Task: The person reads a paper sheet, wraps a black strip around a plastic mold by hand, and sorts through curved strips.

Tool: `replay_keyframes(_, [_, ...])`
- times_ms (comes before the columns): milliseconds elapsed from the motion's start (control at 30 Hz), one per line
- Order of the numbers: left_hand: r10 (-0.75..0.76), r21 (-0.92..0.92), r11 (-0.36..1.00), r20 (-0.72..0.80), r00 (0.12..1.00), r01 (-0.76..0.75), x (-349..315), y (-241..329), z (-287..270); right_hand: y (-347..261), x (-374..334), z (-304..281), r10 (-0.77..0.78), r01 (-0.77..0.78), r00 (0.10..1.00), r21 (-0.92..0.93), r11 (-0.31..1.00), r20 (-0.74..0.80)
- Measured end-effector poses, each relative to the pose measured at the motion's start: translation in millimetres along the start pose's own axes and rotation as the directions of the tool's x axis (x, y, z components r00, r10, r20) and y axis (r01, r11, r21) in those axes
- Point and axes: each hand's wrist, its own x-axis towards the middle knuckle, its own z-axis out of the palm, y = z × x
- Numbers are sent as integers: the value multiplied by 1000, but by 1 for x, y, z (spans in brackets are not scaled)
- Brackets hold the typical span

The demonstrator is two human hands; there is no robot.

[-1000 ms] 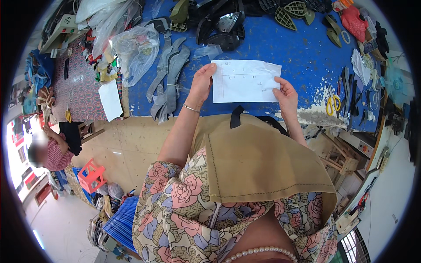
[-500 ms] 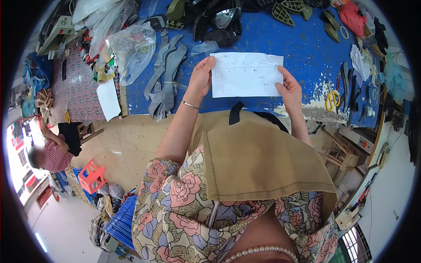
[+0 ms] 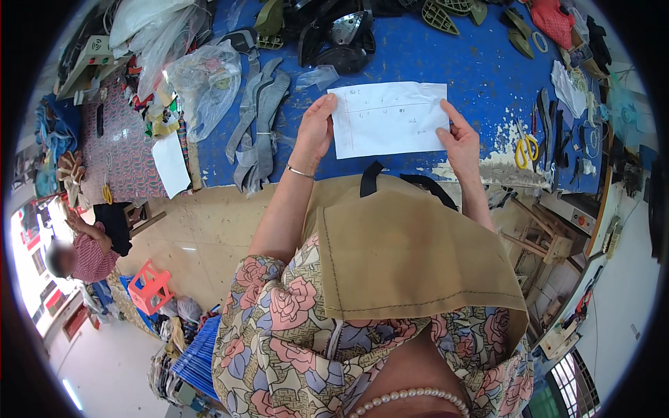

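Between my two hands a white sheet of paper (image 3: 387,129) with a ruled line and some handwriting is held flat above the blue worktable (image 3: 286,157). My left hand (image 3: 319,129) pinches its upper left edge, thumb on top. At the right edge, my right hand (image 3: 460,143) grips it between thumb and fingers. To the left of the paper lie grey curved strips (image 3: 263,115), tied in a bundle. Beyond it sits a pile of glossy black moulded parts (image 3: 341,42).
Yellow-handled scissors (image 3: 525,150) and dark strips lie at the right. A clear plastic bag (image 3: 209,76) and another white sheet (image 3: 171,165) are on the left. Olive moulded pieces (image 3: 439,17) line the far side. A red stool (image 3: 150,287) stands on the floor; a person (image 3: 94,254) is at far left.
The paper tilts slightly, its left side a little nearer to me, still in both hands. The whole view has shifted slightly.
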Motion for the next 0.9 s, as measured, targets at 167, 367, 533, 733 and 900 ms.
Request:
replay_keyframes(167, [-10,7,1000,-13,1000,10,-1,-1,2,-2,-3,0,9,-9,1000,-21,1000,-18])
replay_keyframes(367, [-11,2,1000,-7,1000,11,-1,-4,2,-4,-5,-2,-33,33,999,-82,996,3])
replay_keyframes(533, [-24,6,1000,-28,999,24,0,-5,2,-10,-7,-1,-28,30,1000,-119,992,13])
replay_keyframes(733, [-25,-14,1000,-60,998,25,2,-4,1,-12,-6,1,-26,26,1000,-74,997,5])
replay_keyframes(900, [-119,40,992,8,993,119,-3,-5,1,-2,-7,1,-49,47,999,-91,995,-20])
